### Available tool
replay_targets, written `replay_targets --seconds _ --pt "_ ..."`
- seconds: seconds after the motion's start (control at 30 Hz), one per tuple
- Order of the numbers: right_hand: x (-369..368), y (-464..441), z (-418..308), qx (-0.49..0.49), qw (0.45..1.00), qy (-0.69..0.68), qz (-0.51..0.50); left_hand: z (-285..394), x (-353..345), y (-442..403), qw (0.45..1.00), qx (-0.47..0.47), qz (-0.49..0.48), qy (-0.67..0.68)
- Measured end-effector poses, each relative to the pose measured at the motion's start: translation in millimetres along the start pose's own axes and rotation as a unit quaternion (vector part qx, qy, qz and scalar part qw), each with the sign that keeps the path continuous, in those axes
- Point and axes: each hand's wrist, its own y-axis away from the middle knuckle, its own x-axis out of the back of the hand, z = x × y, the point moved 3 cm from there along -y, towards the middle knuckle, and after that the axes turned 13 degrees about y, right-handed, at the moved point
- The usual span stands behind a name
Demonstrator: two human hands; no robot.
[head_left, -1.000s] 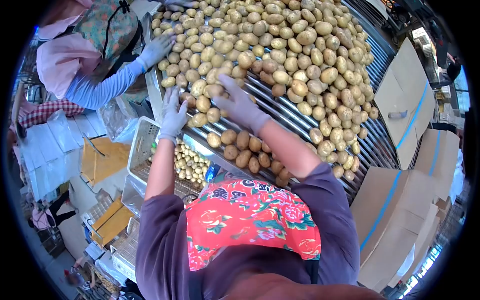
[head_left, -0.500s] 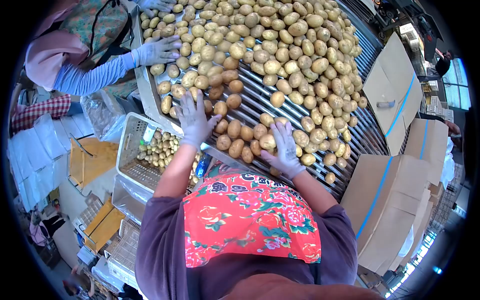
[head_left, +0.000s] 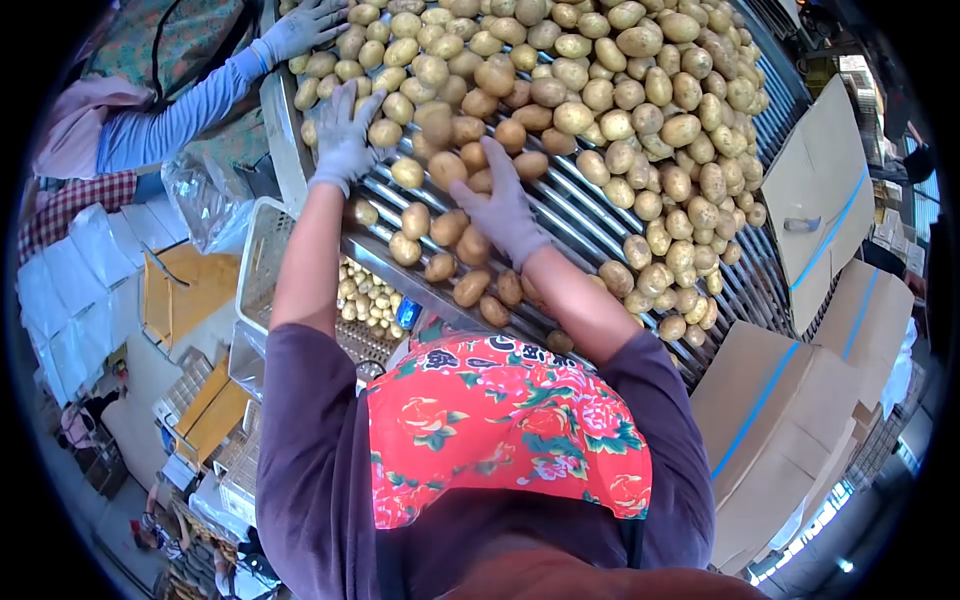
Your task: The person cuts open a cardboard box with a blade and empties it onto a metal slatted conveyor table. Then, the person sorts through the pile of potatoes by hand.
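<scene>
A large heap of potatoes (head_left: 660,130) covers much of the metal roller conveyor (head_left: 590,222). My left hand (head_left: 345,145), in a thin grey glove, lies at the conveyor's left side with fingers spread, beside a few potatoes. My right hand (head_left: 505,210), gloved alike, reaches across the rollers with fingers stretched out and lies against some browner potatoes (head_left: 473,245). Neither hand is closed round a potato. Some potatoes between the hands are blurred.
A co-worker's gloved hand (head_left: 302,28) rests among potatoes at upper left. A plastic crate (head_left: 262,250) holding smaller potatoes stands below the conveyor's left edge. Cardboard boxes (head_left: 765,400) line the right side, with a cardboard sheet (head_left: 815,190) beside the rollers.
Both my hands have moved farther up the conveyor, the right one also leftward. Browner potatoes have shifted up toward the heap, and the camera view has shifted somewhat. The co-worker's hand is higher up.
</scene>
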Motion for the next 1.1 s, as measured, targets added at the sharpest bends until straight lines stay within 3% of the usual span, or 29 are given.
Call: replay_targets --seconds 0.07,0.13,0.2,0.27,0.33,0.43,0.5,0.53,0.57,0.67,0.7,0.77,0.8,0.93,1.0,1.1 --pt "0 -20 2 -0.055 0.985 -0.134 -0.099 -27 -3 -16 0.999 0.033 -0.029 -0.023" --pt "15 -23 13 -0.033 0.968 -0.239 -0.076 -36 9 -19 0.992 0.114 -0.002 0.052" --pt "66 -8 4 -0.018 0.983 -0.179 -0.032 -41 16 -11 0.987 0.113 0.034 0.109" --pt "112 18 8 0.064 0.997 -0.009 0.044 -30 29 11 0.986 0.087 0.07 0.121" --pt "132 61 37 0.06 0.988 0.115 0.081 -9 40 42 0.985 0.057 0.089 0.134" --pt "127 124 68 0.08 0.973 0.216 0.028 43 45 93 0.983 0.018 0.078 0.167" --pt "100 145 55 0.106 0.912 0.392 -0.058 86 30 116 0.983 -0.021 0.052 0.177" --pt "79 152 61 0.155 0.898 0.411 -0.004 107 17 124 0.983 -0.047 0.041 0.171" --pt "64 150 50 0.141 0.936 0.323 -0.008 133 11 127 0.983 -0.068 0.01 0.168" --pt "36 134 10 0.168 0.941 0.272 -0.11 166 -20 118 0.991 -0.089 -0.013 0.103" --pt "33 127 6 0.158 0.963 0.194 -0.104 158 -31 105 0.992 -0.042 -0.026 0.12" --pt "51 100 -7 0.142 0.982 0.054 -0.115 150 -26 82 0.99 -0.022 0.038 0.13" --pt "66 88 -5 0.17 0.978 0.118 -0.013 144 -19 72 0.99 -0.021 0.058 0.123" --pt "124 22 35 0.175 0.94 0.197 0.218 131 -34 38 0.991 -0.059 0.074 0.099" --pt "130 -11 55 0.174 0.929 0.216 0.245 131 -46 13 0.994 -0.087 0.05 0.044" --pt "114 -52 47 0.145 0.891 0.398 0.161 134 -57 -22 0.992 -0.109 0.062 0.007"
